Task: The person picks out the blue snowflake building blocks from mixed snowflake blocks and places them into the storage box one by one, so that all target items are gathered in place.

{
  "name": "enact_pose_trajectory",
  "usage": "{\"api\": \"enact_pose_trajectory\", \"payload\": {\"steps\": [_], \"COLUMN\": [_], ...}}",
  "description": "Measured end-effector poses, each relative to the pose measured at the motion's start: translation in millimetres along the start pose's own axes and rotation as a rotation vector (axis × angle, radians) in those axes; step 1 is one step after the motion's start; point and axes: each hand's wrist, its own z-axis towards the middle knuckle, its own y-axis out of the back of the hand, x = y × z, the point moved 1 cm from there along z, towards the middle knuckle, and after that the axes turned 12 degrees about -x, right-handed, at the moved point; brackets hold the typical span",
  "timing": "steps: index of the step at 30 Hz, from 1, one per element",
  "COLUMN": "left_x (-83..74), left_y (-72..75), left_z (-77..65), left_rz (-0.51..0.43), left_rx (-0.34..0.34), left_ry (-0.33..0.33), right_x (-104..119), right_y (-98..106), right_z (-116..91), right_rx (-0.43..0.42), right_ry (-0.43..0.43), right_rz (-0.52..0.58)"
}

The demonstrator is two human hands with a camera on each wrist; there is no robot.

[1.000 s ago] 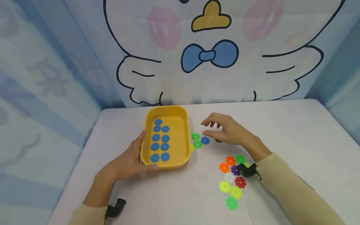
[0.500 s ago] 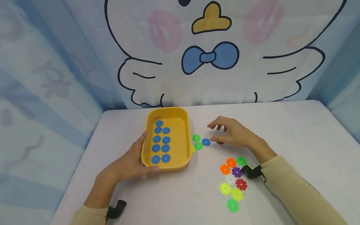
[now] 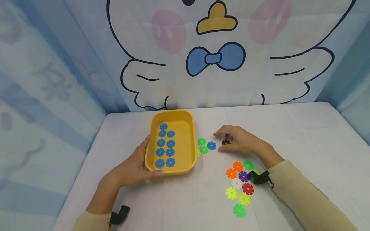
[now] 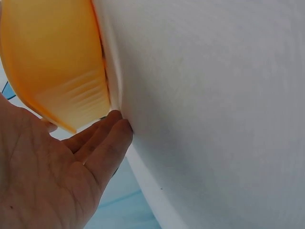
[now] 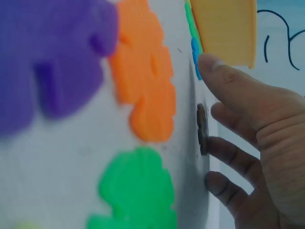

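My left hand (image 3: 130, 168) holds a yellow tray (image 3: 188, 141) at its near left corner, thumb along the near rim and fingers against the left side. Inside the tray lie several blue notched plastic discs (image 3: 170, 152). To the right of the tray, my right hand (image 3: 242, 141) hovers low over the table with thumb and fingers apart. A brown notched disc (image 3: 226, 142) sits between its thumb and fingers; in the right wrist view, fingertips are right at the brown disc's edge. Just left of this hand is a loose blue disc (image 3: 212, 145).
Two green discs (image 3: 204, 149) and a partly hidden yellow one (image 3: 198, 153) lie beside the tray's right side. Nearer the front is a group of orange (image 3: 231, 174), purple (image 3: 243, 176), white, red (image 3: 248, 189), yellow and green discs, close to the right sleeve. A printed curtain stands behind the table.
My right hand has shifted slightly right and down, away from the tray, so its fingers now surround the brown disc. My left hand and the tray stay put.
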Motion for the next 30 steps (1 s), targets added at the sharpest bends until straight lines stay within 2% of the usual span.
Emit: {"api": "enact_pose_trajectory", "payload": {"steps": [9,17,21,25,30], "left_x": [-1.7,-1.5,-2.2,-2.9,-3.8], "left_y": [-0.5,0.5,0.6,0.5,-0.2], "left_z": [-1.2,-0.6,-0.4,0.1,0.3], "left_rz": [0.008,0.007,-0.004,-0.006,0.000], "left_rx": [0.010,0.008,0.006,0.005,0.007], "left_ry": [0.022,0.016,0.012,0.008,0.028], "right_x": [3,9,11,14,19], "right_y": [-9,-11,-11,-10,-8], "right_z": [7,11,12,11,8], "right_rx": [0.046,0.071,0.076,0.066,0.066], "right_ry": [0.089,0.124,0.114,0.067,0.038], "right_rz": [-0.066,-0.096,-0.095,-0.070,-0.033]}}
